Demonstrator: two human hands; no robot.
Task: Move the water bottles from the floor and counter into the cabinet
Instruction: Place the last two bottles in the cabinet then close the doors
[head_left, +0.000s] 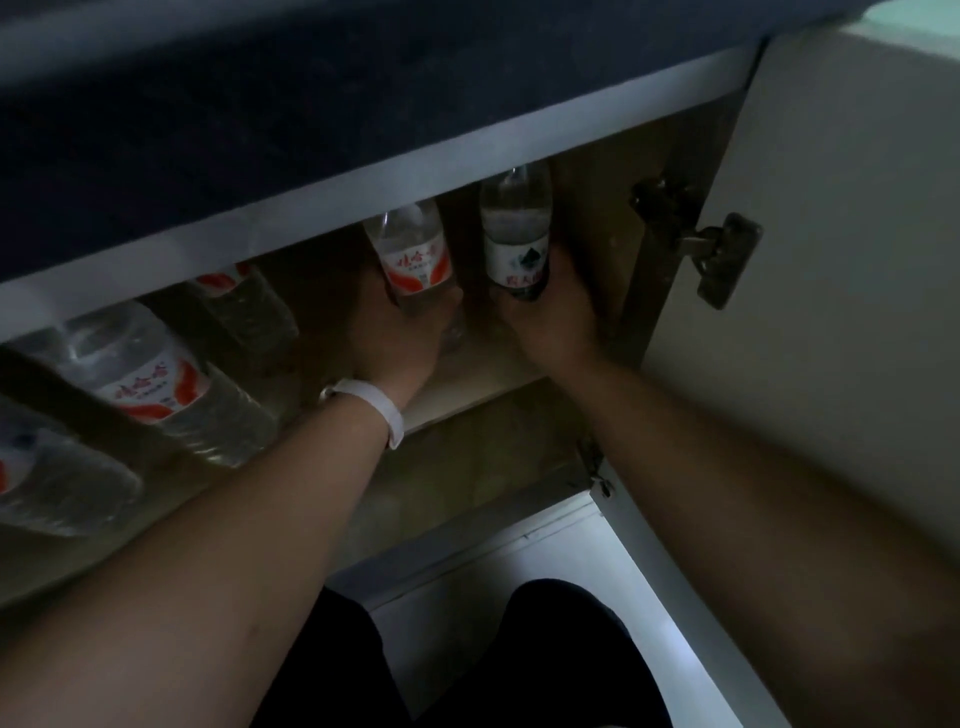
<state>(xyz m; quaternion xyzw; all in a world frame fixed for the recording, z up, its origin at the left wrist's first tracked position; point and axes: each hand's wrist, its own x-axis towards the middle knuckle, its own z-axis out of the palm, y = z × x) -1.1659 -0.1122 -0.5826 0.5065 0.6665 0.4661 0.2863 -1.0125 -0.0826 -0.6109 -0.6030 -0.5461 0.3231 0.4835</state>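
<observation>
Both hands are inside the cabinet (597, 218), centre of frame. My left hand (395, 332) grips the base of the red-label bottle (410, 254). My right hand (550, 317) grips the base of the dark-label bottle (514, 228) just beside it. Both look full, so probably heavy, with thin walls that give when squeezed and slick labels. A low grip seems steadiest. Can't tell if the bases touch the shelf. More bottles (150, 374) lie lower left.

big bottles (150, 374) crowd the cabinet's left side; bare shelf floor (483, 374) lies open between both forearms, door (831, 218) swung wide right.
</observation>
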